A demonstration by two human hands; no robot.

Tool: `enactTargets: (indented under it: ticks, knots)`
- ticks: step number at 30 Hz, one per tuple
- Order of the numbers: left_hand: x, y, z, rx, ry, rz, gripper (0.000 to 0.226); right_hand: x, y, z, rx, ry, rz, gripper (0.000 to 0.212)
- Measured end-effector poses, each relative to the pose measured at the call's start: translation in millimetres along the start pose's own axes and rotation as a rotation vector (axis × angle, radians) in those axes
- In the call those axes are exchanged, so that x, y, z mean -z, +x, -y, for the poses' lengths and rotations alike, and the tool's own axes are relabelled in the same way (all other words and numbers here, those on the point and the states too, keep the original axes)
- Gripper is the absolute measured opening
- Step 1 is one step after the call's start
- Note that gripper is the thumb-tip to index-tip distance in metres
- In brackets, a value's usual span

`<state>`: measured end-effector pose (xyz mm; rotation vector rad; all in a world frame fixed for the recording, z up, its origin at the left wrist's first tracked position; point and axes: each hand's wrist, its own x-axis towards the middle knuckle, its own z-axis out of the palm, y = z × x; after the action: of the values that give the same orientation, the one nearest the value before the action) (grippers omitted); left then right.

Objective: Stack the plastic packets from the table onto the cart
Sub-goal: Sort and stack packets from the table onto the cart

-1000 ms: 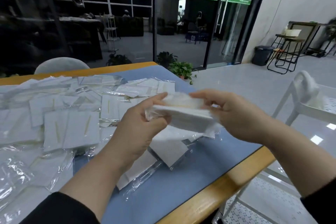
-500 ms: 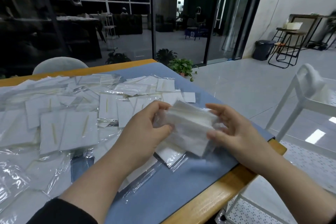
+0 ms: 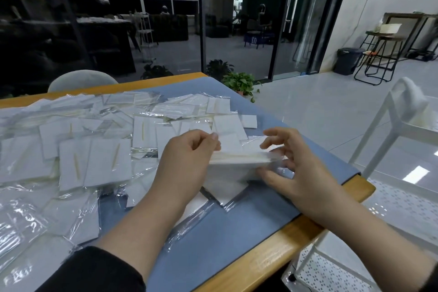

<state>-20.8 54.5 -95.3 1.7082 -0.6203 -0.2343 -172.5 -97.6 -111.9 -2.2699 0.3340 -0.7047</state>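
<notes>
My left hand (image 3: 187,161) grips the left end of a stack of plastic packets (image 3: 239,163), held flat and low over the blue table mat (image 3: 225,232). At the stack's right end is my right hand (image 3: 301,168), its thumb lying along the front edge and its fingers spread loosely above. Many more clear packets (image 3: 94,161) with white cards and small sticks lie scattered over the table's left and middle. The white cart (image 3: 391,140) stands to the right of the table.
The table's wooden edge (image 3: 260,261) runs diagonally in front of me. The cart's perforated lower shelf (image 3: 331,272) shows below that edge. A white cloth (image 3: 412,99) hangs on the cart's top rail. A grey chair back (image 3: 80,80) is behind the table.
The stack has come down from chest height to just above the mat and now lies flat. My right hand has loosened from gripping its end to spread fingers.
</notes>
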Motion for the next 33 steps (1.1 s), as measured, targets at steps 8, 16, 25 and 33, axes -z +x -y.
enactTargets:
  ticks: [8,16,25,33]
  knots:
    - [-2.9,-5.0,-1.1,-0.108,0.06,0.207,0.039,-8.4,1.9,-1.3,-0.007,-0.129,0.041,0.046]
    - [14.2,0.2,-3.4,-0.204,0.222,0.191,0.017,23.9,33.8,24.4,0.027,-0.109,0.074,0.032]
    - [24.6,10.0,2.8,-0.185,0.124,-0.093,0.01,45.5,69.1,-15.2,-0.338,-0.581,0.443,0.079]
    - [22.0,9.5,2.0,-0.164,0.135,-0.092,0.009,33.5,85.8,-12.5,-0.302,-0.644,0.497,0.089]
